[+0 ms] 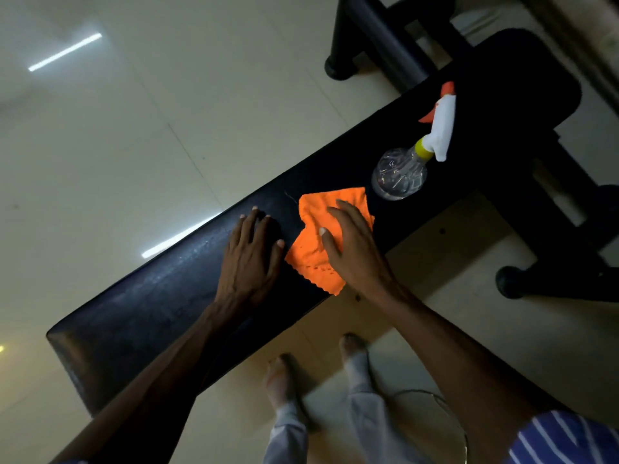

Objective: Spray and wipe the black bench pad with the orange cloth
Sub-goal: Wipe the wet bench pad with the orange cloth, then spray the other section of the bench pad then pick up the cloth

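Observation:
A long black bench pad (160, 296) runs diagonally from lower left to upper right. An orange cloth (313, 242) lies spread on its middle. My right hand (355, 249) rests flat on the cloth with the fingers apart, pressing it to the pad. My left hand (251, 256) lies flat on the bare pad just left of the cloth, holding nothing. A clear spray bottle (402, 172) with a yellow collar and a white and orange trigger head stands on the pad beyond the cloth, untouched.
The black metal bench frame (378, 38) and its feet stand at the upper right and right. Shiny pale floor tiles (150, 128) surround the bench. My feet (284, 380) stand close to the pad's near edge.

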### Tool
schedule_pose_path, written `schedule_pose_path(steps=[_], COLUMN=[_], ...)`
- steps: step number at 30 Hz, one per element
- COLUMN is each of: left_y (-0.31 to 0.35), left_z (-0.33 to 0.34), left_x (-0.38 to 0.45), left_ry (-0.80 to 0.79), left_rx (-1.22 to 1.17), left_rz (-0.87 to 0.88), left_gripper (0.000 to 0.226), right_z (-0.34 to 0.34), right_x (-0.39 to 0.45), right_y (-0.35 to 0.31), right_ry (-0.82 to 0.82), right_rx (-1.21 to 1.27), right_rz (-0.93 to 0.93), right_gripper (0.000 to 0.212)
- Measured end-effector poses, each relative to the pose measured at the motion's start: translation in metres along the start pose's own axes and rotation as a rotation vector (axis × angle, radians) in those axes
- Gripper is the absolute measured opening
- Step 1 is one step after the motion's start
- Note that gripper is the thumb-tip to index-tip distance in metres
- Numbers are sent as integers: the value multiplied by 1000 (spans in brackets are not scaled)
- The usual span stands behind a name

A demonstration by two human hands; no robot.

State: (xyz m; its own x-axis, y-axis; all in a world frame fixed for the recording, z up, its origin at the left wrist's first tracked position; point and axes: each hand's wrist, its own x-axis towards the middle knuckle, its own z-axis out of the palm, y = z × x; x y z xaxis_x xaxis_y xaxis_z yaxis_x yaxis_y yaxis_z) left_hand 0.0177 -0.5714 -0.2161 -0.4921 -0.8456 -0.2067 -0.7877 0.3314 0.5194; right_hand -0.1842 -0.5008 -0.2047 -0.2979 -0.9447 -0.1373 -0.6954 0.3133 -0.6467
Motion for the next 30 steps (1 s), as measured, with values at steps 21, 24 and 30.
schedule_pose_path(steps=[21, 24, 30], left_y=[152, 159, 165], left_z=[42, 44, 47], left_x=[90, 89, 95], left_ry=[-221, -252, -241], left_rx=[203, 202, 177], left_rz=[25, -9, -131], left_gripper=[42, 46, 47], right_z=[-122, -126, -148], right_x=[92, 110, 133], right_y=[59, 54, 52], right_ry=[276, 347, 209], right_rx=[507, 360, 595], right_rz=[13, -56, 133], right_gripper=[89, 49, 28])
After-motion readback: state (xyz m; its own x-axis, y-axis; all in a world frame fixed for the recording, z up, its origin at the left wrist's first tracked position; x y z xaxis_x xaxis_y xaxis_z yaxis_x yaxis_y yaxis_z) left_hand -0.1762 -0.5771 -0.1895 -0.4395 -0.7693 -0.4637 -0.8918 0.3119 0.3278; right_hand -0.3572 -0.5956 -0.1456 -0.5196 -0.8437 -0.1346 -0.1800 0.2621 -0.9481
